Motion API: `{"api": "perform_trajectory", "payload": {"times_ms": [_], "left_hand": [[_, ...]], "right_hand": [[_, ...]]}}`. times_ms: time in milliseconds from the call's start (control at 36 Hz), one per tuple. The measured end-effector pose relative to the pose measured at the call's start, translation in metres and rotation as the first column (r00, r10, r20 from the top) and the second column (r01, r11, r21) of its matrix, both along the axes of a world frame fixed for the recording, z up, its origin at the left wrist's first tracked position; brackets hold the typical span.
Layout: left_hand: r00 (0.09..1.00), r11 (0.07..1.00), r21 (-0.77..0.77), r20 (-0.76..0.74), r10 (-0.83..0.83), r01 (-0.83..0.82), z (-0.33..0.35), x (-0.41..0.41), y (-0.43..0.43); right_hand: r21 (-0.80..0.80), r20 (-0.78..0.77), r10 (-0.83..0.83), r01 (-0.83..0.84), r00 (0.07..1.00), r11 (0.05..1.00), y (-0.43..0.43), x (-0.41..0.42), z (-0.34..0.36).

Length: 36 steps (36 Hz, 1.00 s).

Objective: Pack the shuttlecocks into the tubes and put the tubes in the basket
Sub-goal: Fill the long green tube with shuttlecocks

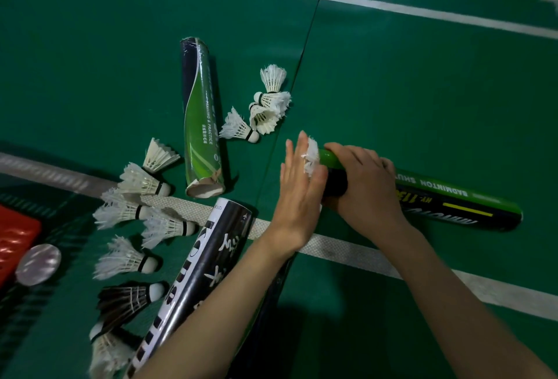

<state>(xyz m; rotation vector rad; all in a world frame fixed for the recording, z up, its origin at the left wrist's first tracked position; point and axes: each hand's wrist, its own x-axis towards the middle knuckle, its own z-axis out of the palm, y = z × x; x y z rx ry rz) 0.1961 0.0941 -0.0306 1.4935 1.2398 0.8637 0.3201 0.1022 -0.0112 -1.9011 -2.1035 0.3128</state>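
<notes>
While loose shuttlecocks (142,182) and two spare tubes (202,119) litter the floor (392,76), right hand (368,185) wraps its grip round the green-black tube (453,203) lying there; flat left hand (297,197) presses a frayed white shuttlecock (312,156) into its mouth.

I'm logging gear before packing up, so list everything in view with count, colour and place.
white shuttlecocks: about ten loose, white, floor left and centre.
black shuttlecock: one, black, lower left floor.
pressed shuttlecock: one, white, in the held tube's mouth.
held tube: one, green and black, right.
green tube: one, green and navy, centre, lying.
black tube: one, black and silver, lower centre.
basket: one, red, left edge.
lid: one, clear, beside the basket.
floor: green, white lines.
left hand: flat, pushing the pressed shuttlecock.
right hand: grips the held tube.
</notes>
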Motion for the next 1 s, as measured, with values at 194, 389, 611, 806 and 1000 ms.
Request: {"api": "perform_trajectory", "payload": {"times_ms": [194,389,611,806,1000], "left_hand": [[0.994,0.993,-0.070,-0.062,-0.095,0.090,-0.008,0.003,0.012],[0.967,0.984,-0.050,-0.199,0.157,-0.171,-0.005,-0.031,0.067],[0.492,1.000,-0.009,-0.870,0.006,-0.028,-0.028,-0.053,0.141],[0.455,0.999,0.039,-0.889,0.045,-0.022,-0.035,-0.057,0.146],[0.830,0.932,0.270,-0.442,0.341,-0.239,-0.015,-0.058,0.093]], "right_hand": [[-0.067,0.030,-0.020,0.022,0.999,0.998,0.007,0.004,-0.002],[-0.101,0.108,-0.054,0.065,0.993,0.993,0.030,0.013,-0.017],[-0.134,0.135,-0.082,0.101,0.987,0.986,0.041,0.011,-0.024],[-0.213,0.126,-0.029,0.056,0.992,0.975,0.032,0.010,-0.027],[-0.165,0.096,-0.042,0.058,0.995,0.985,0.027,0.012,-0.020]]}}
